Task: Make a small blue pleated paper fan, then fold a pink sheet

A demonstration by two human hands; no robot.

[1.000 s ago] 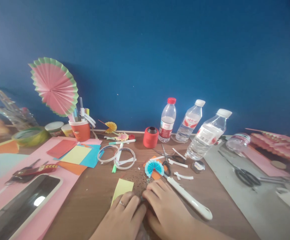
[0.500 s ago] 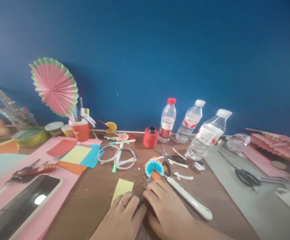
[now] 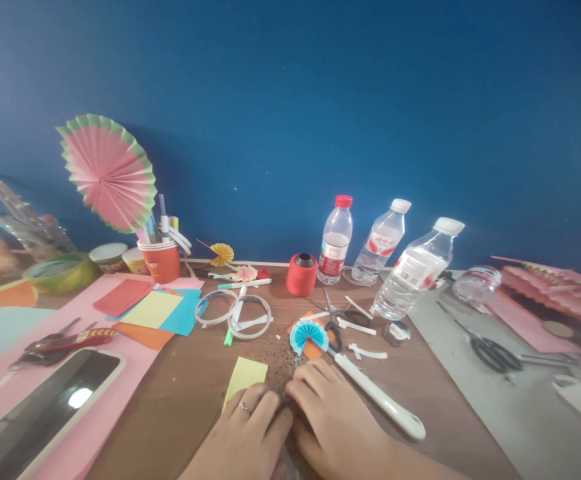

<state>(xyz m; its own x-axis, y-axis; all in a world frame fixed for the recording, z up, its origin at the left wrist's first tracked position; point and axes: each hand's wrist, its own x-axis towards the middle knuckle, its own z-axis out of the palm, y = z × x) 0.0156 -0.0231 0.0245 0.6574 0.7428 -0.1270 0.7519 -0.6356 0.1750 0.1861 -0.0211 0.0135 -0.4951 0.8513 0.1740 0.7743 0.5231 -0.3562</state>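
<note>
My left hand (image 3: 250, 427) and my right hand (image 3: 327, 407) are side by side at the table's near edge, fingers curled and pressed together. Something small and dark sits between their fingertips, mostly covered, so I cannot make out what it is. A yellow paper square (image 3: 245, 377) lies partly under my left hand's fingers. Just beyond my right hand is a small blue folded paper fan (image 3: 309, 337), resting near an orange paper piece. Dark specks (image 3: 283, 357) are scattered on the wood in front of my fingertips. Beside my right hand lies a long white handle (image 3: 383, 397).
Black scissors (image 3: 335, 337) and white paper strips (image 3: 367, 352) lie past the fan. A red roll (image 3: 301, 275) and water bottles (image 3: 415, 270) stand at the back. Two tape rings (image 3: 250, 335), coloured papers (image 3: 153, 310), a red cup (image 3: 160, 263) with a pleated fan (image 3: 107, 175) and a phone (image 3: 50, 413) are leftward.
</note>
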